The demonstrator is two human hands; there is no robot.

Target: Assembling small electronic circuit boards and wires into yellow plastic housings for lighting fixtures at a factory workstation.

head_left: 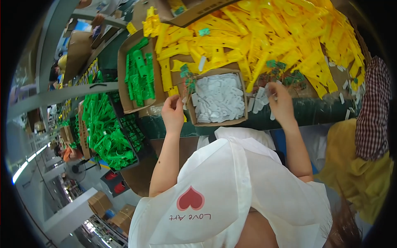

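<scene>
A shallow cardboard box full of small flat white plastic pieces sits at the table's near edge, between my hands. Left of it, my left hand is raised with its fingers pinched together; what they hold, if anything, is too small to name. My right hand is on the box's other side, fingers curled in by several loose white pieces. Its fingertips hide whatever is between them. Just beyond this hand lie thin wires with small green boards, and more green boards lie near the box's far left corner.
Long yellow plastic parts are heaped across the far side of the table. At left stand a carton of green plastic parts and a dark crate with more green parts. Checkered cloth hangs at right.
</scene>
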